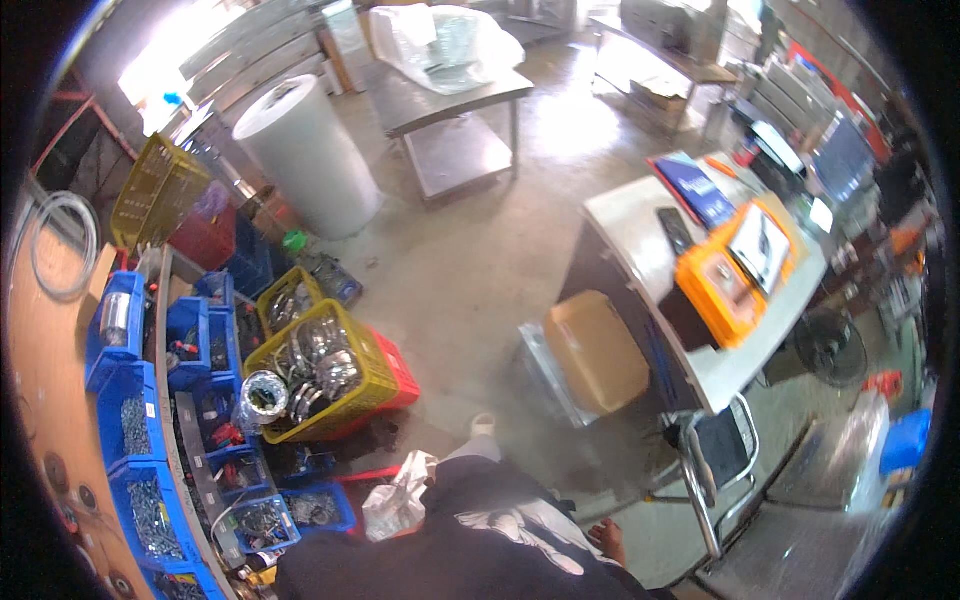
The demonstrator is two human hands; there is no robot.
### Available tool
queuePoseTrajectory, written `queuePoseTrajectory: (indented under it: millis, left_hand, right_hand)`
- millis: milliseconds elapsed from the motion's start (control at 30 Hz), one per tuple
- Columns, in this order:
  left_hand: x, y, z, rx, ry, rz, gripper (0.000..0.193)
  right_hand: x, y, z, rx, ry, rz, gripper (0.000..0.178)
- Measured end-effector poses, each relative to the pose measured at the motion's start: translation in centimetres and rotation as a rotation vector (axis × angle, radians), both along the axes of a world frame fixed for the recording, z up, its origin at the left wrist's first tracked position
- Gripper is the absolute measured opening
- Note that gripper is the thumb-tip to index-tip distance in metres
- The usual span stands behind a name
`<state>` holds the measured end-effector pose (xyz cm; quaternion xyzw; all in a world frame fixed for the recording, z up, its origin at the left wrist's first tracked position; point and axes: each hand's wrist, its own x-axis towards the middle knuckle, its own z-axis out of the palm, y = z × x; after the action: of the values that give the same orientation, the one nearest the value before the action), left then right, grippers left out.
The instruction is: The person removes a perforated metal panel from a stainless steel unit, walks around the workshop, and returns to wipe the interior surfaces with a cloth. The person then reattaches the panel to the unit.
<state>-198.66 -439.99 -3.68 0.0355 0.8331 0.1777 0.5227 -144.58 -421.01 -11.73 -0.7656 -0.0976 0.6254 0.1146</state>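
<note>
Our right hand [610, 543] hangs beside our dark clothing [390, 565]; we cannot tell how far its fingers [599, 533] open or whether they grip anything. Near it, a metal-framed chair [722, 450] stands beside the desk [725, 375].

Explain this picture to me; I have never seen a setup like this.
There is no machine here, just a person with bare hands. The single picture comes from a fisheye camera worn on the person's head, looking down, which is why straight edges bend near the rim. The person's dark top fills the lower edge. Their right hand hangs beside it, with nothing visibly held; the left hand is out of sight. The nearest furniture on the right is a metal-framed chair. Beyond it, a white desk bears an open orange case and a blue book. To the left are blue bins of small parts and a yellow crate of shiny metal pieces.
</note>
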Motion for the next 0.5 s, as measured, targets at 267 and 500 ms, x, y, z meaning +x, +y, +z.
queuePoseTrajectory:
  millis: [267,500]
  left_hand:
    - [-5.6,0.8,0.0,0.016,0.011,0.302,0.044]
    - [-8.5,6.4,0.4,0.054,0.041,0.508,0.047]
  right_hand:
    - [-16.9,13.7,-4.5,0.536,-0.211,1.298,0.045]
    - [-32.9,25.8,0.7,0.331,0.141,0.687,0.035]
